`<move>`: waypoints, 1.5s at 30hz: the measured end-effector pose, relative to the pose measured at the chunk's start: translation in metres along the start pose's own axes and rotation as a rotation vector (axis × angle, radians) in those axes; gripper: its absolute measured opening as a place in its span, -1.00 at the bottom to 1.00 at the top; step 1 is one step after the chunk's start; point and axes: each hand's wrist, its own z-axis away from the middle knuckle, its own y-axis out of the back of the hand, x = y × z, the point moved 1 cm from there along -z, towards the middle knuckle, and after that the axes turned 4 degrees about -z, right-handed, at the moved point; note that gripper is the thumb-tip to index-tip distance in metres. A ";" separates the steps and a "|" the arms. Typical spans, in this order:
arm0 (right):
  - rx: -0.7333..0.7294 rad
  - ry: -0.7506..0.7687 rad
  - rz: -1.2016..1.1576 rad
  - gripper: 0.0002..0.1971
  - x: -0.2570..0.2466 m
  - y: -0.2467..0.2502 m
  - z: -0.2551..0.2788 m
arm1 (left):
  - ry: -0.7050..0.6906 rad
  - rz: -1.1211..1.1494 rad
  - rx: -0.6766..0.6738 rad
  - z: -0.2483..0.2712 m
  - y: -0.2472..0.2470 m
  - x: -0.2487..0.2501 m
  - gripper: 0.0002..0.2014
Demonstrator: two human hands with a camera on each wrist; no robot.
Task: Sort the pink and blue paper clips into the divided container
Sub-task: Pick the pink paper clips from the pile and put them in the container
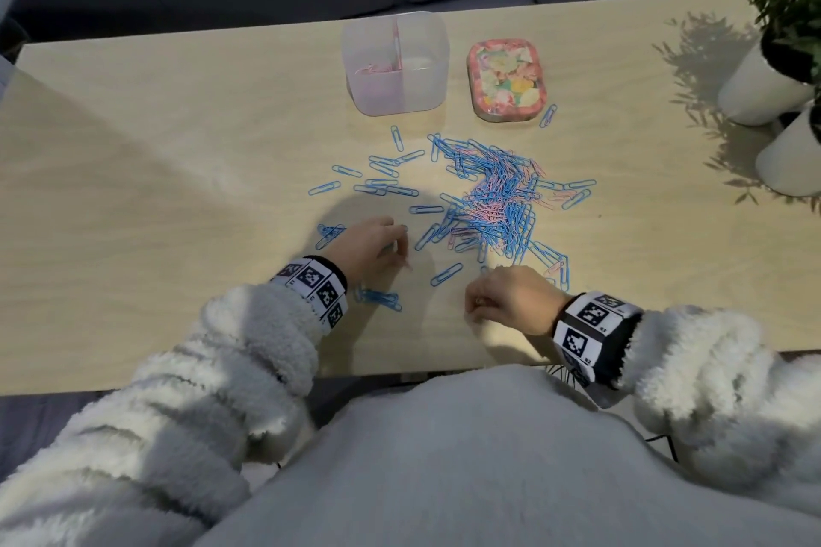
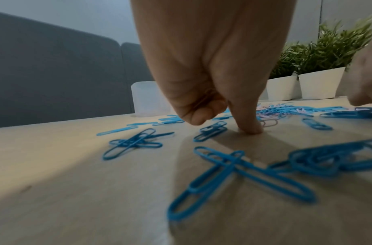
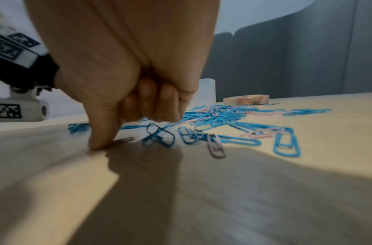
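A person in a fluffy white fleece sits at a pale wooden bench (image 1: 177, 155), both wrists wrapped in bands printed with black-and-white square markers. A dense tangled heap of blue and pink paper clips (image 1: 493, 195) lies at the middle of the bench, with loose blue paper clips (image 1: 382, 178) scattered to its left and towards the near edge. Beyond the heap stands a translucent plastic divided container (image 1: 395, 62) with a central partition; a few pink clips lie in its left compartment, and I cannot tell what the right one holds. Just to its right sits a flat rounded lid or tin with a pink floral pattern (image 1: 506, 78). The left hand (image 1: 373, 246) hovers low at the left of the heap, its fingers curled under, with the thumb tip (image 2: 251, 129) pressed to the bench surface; whether it has hold of a clip cannot be told. The right hand (image 1: 511, 300) sits near the front edge below the heap, fingers bunched into the palm, with one fingertip (image 3: 96, 144) pressing the end of a pale clip flat against the bench. Two white pots of green leafy plants (image 1: 782, 71) stand at the far right corner.
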 end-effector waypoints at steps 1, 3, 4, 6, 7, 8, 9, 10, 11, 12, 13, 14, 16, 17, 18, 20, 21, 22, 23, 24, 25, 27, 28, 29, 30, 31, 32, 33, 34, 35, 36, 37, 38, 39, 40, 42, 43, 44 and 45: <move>-0.003 0.017 0.014 -0.90 0.001 -0.001 0.000 | 0.008 -0.014 -0.026 -0.001 0.001 0.001 -0.86; -0.012 0.034 0.073 -0.89 -0.001 -0.001 0.001 | 0.019 -0.026 -0.047 -0.003 0.000 0.003 -0.83; -0.022 0.036 0.113 -0.87 -0.001 -0.001 0.001 | 0.017 -0.014 -0.036 -0.003 -0.001 0.004 -0.82; -0.033 0.053 0.191 -0.83 -0.004 -0.001 0.001 | 0.037 0.062 0.015 -0.004 -0.002 0.010 -0.83; -0.004 0.061 0.171 -0.85 -0.004 0.000 0.001 | 0.066 0.123 0.037 -0.005 -0.002 0.013 -0.83; 0.040 0.046 0.083 -0.88 -0.003 0.003 0.000 | 0.096 0.193 0.040 -0.007 -0.001 0.016 -0.84; 0.097 0.010 -0.056 -0.85 0.000 0.008 -0.002 | 0.113 0.263 0.016 -0.010 0.000 0.018 -0.86; 0.166 -0.032 -0.211 -0.79 0.005 0.015 -0.005 | 0.111 0.332 -0.022 -0.013 0.000 0.021 -0.89; 0.245 -0.075 -0.371 -0.77 0.009 0.022 -0.010 | 0.096 0.406 -0.054 -0.016 0.000 0.023 -0.93; 0.320 -0.115 -0.528 -0.76 0.013 0.030 -0.014 | 0.086 0.491 -0.066 -0.019 0.000 0.024 -0.95; 0.383 -0.159 -0.670 -0.75 0.016 0.037 -0.018 | 0.082 0.566 -0.063 -0.021 0.001 0.026 -0.97; 0.430 -0.207 -0.784 -0.74 0.020 0.043 -0.023 | 0.085 0.610 -0.052 -0.024 0.002 0.028 -0.96; 0.473 -0.286 -0.822 -0.79 0.028 0.051 -0.033 | 0.127 0.635 -0.049 -0.028 0.003 0.033 -0.85; 0.481 -0.303 -0.753 -0.84 0.032 0.054 -0.038 | 0.168 0.659 -0.055 -0.030 0.004 0.035 -0.82; 0.486 -0.308 -0.651 -0.87 0.034 0.056 -0.041 | 0.224 0.702 -0.072 -0.032 0.004 0.037 -0.80; 0.480 -0.322 -0.390 -0.91 0.034 0.060 -0.043 | 0.336 0.786 -0.102 -0.034 0.003 0.042 -0.80; 0.473 -0.330 -0.245 -0.90 0.032 0.061 -0.043 | 0.364 0.789 -0.103 -0.036 0.001 0.043 -0.80; 0.457 -0.338 -0.109 -0.85 0.031 0.062 -0.042 | 0.369 0.757 -0.099 -0.037 -0.001 0.045 -0.80; 0.439 -0.339 0.002 -0.80 0.030 0.062 -0.043 | 0.360 0.691 -0.087 -0.039 -0.003 0.046 -0.80; 0.428 -0.336 0.076 -0.77 0.030 0.062 -0.044 | 0.347 0.591 -0.068 -0.040 -0.005 0.047 -0.79; 0.417 -0.339 0.115 -0.76 0.031 0.062 -0.046 | 0.339 0.471 -0.040 -0.040 -0.007 0.049 -0.79; 0.399 -0.347 0.146 -0.78 0.032 0.059 -0.047 | 0.328 0.267 0.041 -0.041 -0.012 0.053 -0.79; 0.387 -0.345 0.156 -0.80 0.032 0.057 -0.047 | 0.313 0.191 0.077 -0.041 -0.014 0.055 -0.78; 0.380 -0.335 0.169 -0.80 0.032 0.056 -0.046 | 0.295 0.129 0.106 -0.041 -0.014 0.058 -0.76; 0.378 -0.328 0.179 -0.80 0.032 0.054 -0.046 | 0.280 0.079 0.120 -0.042 -0.015 0.060 -0.75; 0.389 -0.323 0.167 -0.80 0.033 0.053 -0.045 | 0.268 0.041 0.123 -0.043 -0.015 0.061 -0.75; 0.414 -0.332 0.109 -0.80 0.035 0.054 -0.044 | 0.262 0.017 0.115 -0.044 -0.015 0.061 -0.77; 0.450 -0.349 -0.006 -0.80 0.038 0.055 -0.044 | 0.259 0.007 0.103 -0.046 -0.015 0.060 -0.79; 0.486 -0.364 -0.175 -0.80 0.042 0.059 -0.044 | 0.256 0.006 0.086 -0.046 -0.015 0.058 -0.80; 0.516 -0.370 -0.374 -0.79 0.046 0.063 -0.044 | 0.247 0.006 0.068 -0.046 -0.014 0.055 -0.80; 0.533 -0.375 -0.577 -0.78 0.047 0.069 -0.045 | 0.239 0.009 0.047 -0.046 -0.013 0.053 -0.80; 0.526 -0.387 -0.763 -0.79 0.048 0.076 -0.046 | 0.234 0.017 0.033 -0.044 -0.011 0.050 -0.80; 0.500 -0.403 -0.918 -0.77 0.048 0.083 -0.047 | 0.238 0.034 0.025 -0.041 -0.009 0.047 -0.80; 0.467 -0.415 -1.048 -0.74 0.047 0.091 -0.049 | 0.253 0.069 0.021 -0.038 -0.007 0.043 -0.82; 0.433 -0.411 -1.146 -0.72 0.044 0.100 -0.053 | 0.278 0.117 0.022 -0.035 -0.003 0.040 -0.83; 0.376 -0.362 -1.250 -0.71 0.038 0.121 -0.064 | 0.335 0.208 0.044 -0.029 0.004 0.033 -0.84; 0.356 -0.333 -1.272 -0.71 0.034 0.132 -0.072 | 0.361 0.258 0.058 -0.027 0.008 0.029 -0.84; 0.352 -0.318 -1.288 -0.72 0.029 0.144 -0.081 | 0.376 0.313 0.065 -0.025 0.013 0.025 -0.83; 0.355 -0.310 -1.294 -0.74 0.025 0.154 -0.092 | 0.373 0.364 0.063 -0.024 0.017 0.020 -0.81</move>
